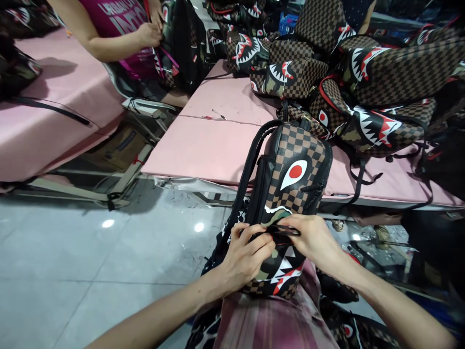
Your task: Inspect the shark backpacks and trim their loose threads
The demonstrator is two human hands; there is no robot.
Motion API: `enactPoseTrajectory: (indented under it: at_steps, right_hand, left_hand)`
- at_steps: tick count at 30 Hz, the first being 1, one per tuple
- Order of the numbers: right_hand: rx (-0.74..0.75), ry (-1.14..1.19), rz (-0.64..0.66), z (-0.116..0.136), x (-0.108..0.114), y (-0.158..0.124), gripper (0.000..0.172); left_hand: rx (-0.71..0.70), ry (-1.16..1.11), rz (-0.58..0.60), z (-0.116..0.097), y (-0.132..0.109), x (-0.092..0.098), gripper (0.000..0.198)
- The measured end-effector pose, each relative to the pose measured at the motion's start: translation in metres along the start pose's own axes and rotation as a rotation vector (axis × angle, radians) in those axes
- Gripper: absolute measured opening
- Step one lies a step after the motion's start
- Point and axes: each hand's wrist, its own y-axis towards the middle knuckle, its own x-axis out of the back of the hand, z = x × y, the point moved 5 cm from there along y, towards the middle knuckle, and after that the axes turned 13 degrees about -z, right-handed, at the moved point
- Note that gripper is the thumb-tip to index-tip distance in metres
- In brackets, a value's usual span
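Note:
A backpack [303, 145] with brown-and-black checks, a red-and-white eye and a camouflage patch with shark teeth rests on my lap, leaning on the table's edge. My left hand [250, 252] lies across its middle, fingers curled and gripping the bag beside a dark opening. Opposite it, my right hand [317, 240] pinches a slim black piece [288, 230] at that opening. Whether this is a tool or part of the bag, I cannot tell. Black shoulder straps [250, 169] hang along the bag's left side.
More shark-face backpacks [378, 128] are heaped on the pink table [192, 145]. Pens [220, 115] lie on it. A co-worker in a magenta shirt [123, 29] handles another backpack [183, 48] at the back left. A second pink table [61, 116] stands left, above a cardboard box [119, 145].

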Motion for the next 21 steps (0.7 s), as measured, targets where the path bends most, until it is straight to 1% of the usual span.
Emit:
enactPoseTrajectory:
  at_steps: [3, 5, 7, 9, 12, 15, 17, 19, 21]
  right_hand:
    - [-0.037, -0.192, 0.121, 0.002, -0.018, 0.016, 0.011]
    - [-0.070, -0.257, 0.160, 0.003, -0.024, 0.021, 0.005]
    - [-0.122, -0.263, 0.182, 0.003, -0.026, 0.024, 0.005]
    - [-0.172, -0.220, 0.198, 0.005, -0.027, 0.025, 0.008]
    - [-0.192, -0.149, 0.175, 0.007, -0.027, 0.023, 0.013]
    - [-0.135, -0.088, 0.050, 0.008, -0.027, 0.018, 0.024]
    - [-0.070, 0.027, -0.068, 0.010, -0.022, 0.014, 0.029]
    - [-0.044, 0.197, -0.209, 0.010, -0.011, 0.010, 0.025]
    - [-0.106, 0.326, -0.412, 0.004, 0.007, 0.005, 0.017]
  left_hand:
    - [0.011, -0.006, -0.023, 0.002, -0.001, -0.001, 0.020]
    - [0.013, -0.011, -0.050, 0.002, -0.001, 0.000, 0.019]
    - [0.024, -0.018, -0.077, 0.003, -0.002, 0.001, 0.019]
    - [0.039, -0.029, -0.101, 0.003, -0.002, 0.001, 0.018]
    - [0.065, -0.038, -0.121, 0.005, -0.002, 0.001, 0.018]
    - [0.077, -0.040, -0.104, 0.006, -0.004, 0.002, 0.019]
    - [0.070, -0.042, -0.096, 0.006, -0.004, 0.004, 0.018]
    - [0.065, -0.034, -0.098, 0.005, 0.000, 0.006, 0.012]
    - [0.059, 0.014, -0.084, 0.006, 0.009, 0.006, 0.009]
